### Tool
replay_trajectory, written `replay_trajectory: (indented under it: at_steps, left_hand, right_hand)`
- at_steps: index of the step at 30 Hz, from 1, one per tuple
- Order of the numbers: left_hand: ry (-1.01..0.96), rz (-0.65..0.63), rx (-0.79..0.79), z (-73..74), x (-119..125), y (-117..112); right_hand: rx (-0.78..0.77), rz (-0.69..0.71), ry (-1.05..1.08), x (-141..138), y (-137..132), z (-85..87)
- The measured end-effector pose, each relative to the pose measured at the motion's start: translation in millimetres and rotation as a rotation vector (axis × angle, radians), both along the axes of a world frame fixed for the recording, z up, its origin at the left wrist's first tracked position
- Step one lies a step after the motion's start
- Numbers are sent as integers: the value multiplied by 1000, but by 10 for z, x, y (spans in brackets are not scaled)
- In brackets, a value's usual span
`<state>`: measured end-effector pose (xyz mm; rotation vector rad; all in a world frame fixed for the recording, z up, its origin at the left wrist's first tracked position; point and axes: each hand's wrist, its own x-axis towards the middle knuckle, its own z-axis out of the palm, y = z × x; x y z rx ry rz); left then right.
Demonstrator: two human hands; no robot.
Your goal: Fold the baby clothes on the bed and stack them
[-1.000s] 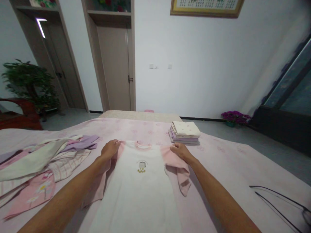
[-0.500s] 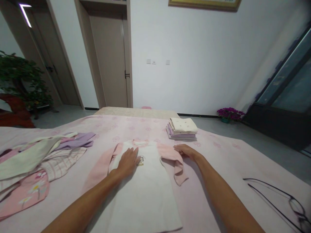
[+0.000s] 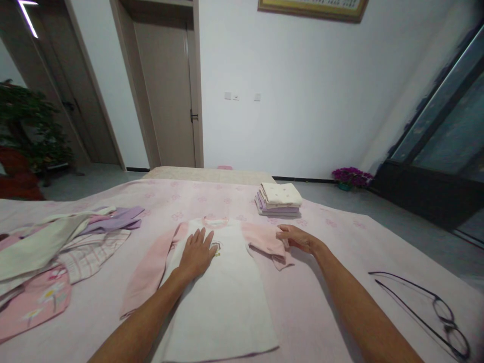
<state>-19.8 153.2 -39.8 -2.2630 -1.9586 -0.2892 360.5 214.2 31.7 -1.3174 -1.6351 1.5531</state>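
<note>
A white long-sleeved shirt (image 3: 227, 297) with pink sleeves lies spread out in front of me, its collar pointing away. My left hand (image 3: 197, 253) rests flat on the upper chest, fingers stretched out beside a small printed motif. My right hand (image 3: 297, 238) pinches the pink sleeve (image 3: 264, 238) on the right, which is bunched and folded near its cuff. The other sleeve (image 3: 149, 269) extends down to the left, partly behind my left forearm.
A neat stack of folded clothes (image 3: 280, 200) stands beyond my right hand. Loose garments (image 3: 68, 252) are heaped at left. Eyeglasses (image 3: 427, 307) lie at right on the pink flowered cloth (image 3: 321, 302). Behind are a door (image 3: 164, 91) and purple flowers (image 3: 351, 176).
My right hand has shifted along the right sleeve toward its end, and the hanging cuff has been drawn up and outward. My left hand stays on the chest of the shirt.
</note>
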Motion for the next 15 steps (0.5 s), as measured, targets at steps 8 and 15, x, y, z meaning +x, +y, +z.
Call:
replay_trajectory:
  at_steps: [8, 15]
  left_hand:
    - [14, 1, 14, 5, -4, -6]
    - [18, -3, 28, -37, -7, 15]
  right_hand:
    - [249, -223, -574, 385, 283, -7]
    - [49, -188, -638, 619, 33, 187]
